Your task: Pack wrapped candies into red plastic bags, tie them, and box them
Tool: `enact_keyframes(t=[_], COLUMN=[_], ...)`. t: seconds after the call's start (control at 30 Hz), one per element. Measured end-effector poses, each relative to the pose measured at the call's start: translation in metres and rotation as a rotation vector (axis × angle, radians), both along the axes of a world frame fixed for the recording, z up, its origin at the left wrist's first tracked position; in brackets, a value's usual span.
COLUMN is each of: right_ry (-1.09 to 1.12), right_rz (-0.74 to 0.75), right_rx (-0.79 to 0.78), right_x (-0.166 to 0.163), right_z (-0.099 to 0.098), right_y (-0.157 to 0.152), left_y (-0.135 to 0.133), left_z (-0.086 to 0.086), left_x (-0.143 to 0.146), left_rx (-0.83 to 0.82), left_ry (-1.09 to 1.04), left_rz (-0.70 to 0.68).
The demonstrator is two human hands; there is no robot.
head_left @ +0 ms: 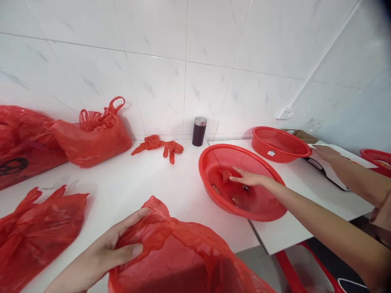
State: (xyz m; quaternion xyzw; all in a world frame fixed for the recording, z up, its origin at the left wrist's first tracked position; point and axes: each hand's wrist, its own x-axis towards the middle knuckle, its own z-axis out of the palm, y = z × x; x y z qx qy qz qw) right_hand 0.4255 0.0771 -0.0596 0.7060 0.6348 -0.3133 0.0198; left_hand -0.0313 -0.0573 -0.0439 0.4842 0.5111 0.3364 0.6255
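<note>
Nearest the camera, the left hand (104, 252) has its grip clamped on the edge of a crumpled red plastic bag (183, 260), thumb on top and fingers curled under the fold; the bag lies on the white worktop (146, 183) at its front edge. The right hand (249, 178) reaches out to the right of that bag into a large red colander basket (241, 179), its grip apart with fingers stretched flat, fingertips touching a small red scrap (225, 175) on the basket's perforated bottom; a few other small dark bits lie near it. Left of the bag, a flattened red bag (36, 228) rests on the worktop. Beyond the basket sits a second red basket (279, 144), and another person's hand (325, 152) lies just beside its rim. Farther back from the bag, a knotted red bag scrap (159, 145) and a dark cylindrical jar (199, 131) stand against the tiled wall (183, 61), with a filled, tied red bag (94, 136) to the left.
</note>
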Motion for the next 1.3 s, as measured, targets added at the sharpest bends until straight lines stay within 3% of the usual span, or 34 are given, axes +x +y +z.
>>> enact_keyframes(t=[0.17,0.3,0.47,0.6,0.7,0.8,0.87,0.97,1.1,1.17,1.3], right_ry=[-0.093,-0.096,-0.031,0.085,0.249,0.706,0.915,0.807,0.375,0.379,0.549], right_rz=[0.130,0.336,0.314,0.215,0.155,0.144,0.256,0.490,0.657,0.671,0.522], right_rx=[-0.027,0.146,0.260,0.248,0.237,0.210,0.139,-0.015,0.206,0.258,0.350], right_x=[-0.048,-0.088,-0.093,-0.072,-0.066,-0.087,-0.114,-0.161,-0.197,-0.196,-0.153], right_z=[-0.023,-0.030,-0.034,-0.011,0.032,0.083,0.104,0.100,0.061,0.057,0.080], right_y=[0.004,-0.008,-0.009,0.012,0.015,-0.008,-0.034,-0.071,-0.089,-0.085,-0.060], left_y=[0.001,0.004,0.007,0.004,0.003,0.004,0.007,0.009,0.010,0.012,0.012], left_z=[-0.004,-0.011,-0.012,-0.002,0.001,0.001,0.000,0.001,0.003,0.002,0.001], left_x=[0.006,0.009,0.011,0.016,0.020,0.028,0.034,0.045,0.050,0.048,0.034], left_rx=[-0.041,0.028,0.050,0.085,0.142,0.132,0.121,0.103,0.056,0.060,0.155], left_ry=[0.067,0.109,0.071,0.036,0.111,0.083,0.049,0.021,-0.020,-0.012,0.146], left_rz=[0.013,0.025,0.112,0.173,0.188,0.177,0.162,0.121,0.071,0.067,0.115])
